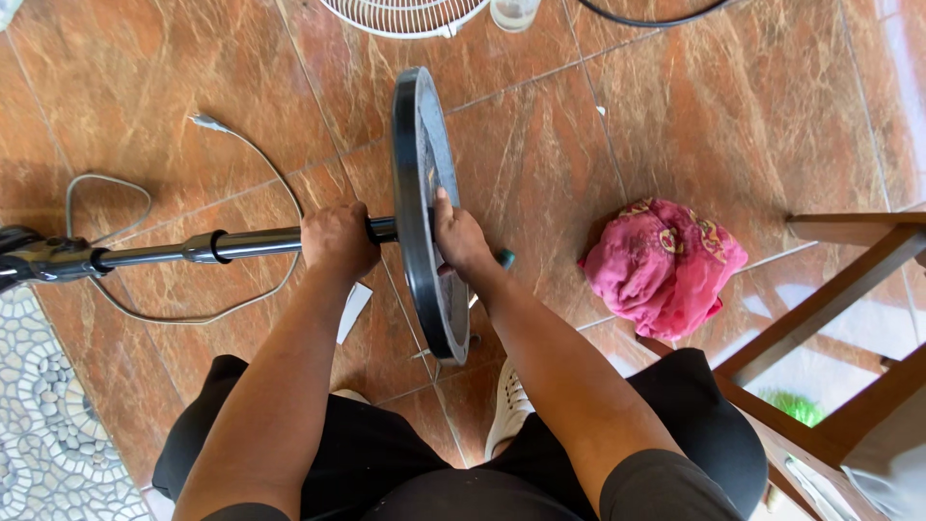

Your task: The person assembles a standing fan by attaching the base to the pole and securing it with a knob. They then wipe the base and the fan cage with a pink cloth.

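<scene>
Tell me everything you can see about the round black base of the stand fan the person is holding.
The round black fan base is a flat, heavy-looking disc, glossy like plastic, tipped on edge so it stands upright above the brown tiled floor. A black and chrome pole runs from its centre, lying horizontally to the left. The left hand grips the pole beside the disc; the right hand presses on its underside, holding a teal-handled tool.

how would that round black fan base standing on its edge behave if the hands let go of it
The round black fan base stands on its edge on smooth tile, so it would probably roll or tip flat. It looks thick and rigid, likely heavy for its size. The attached dark pole would probably drag it sideways.
</scene>
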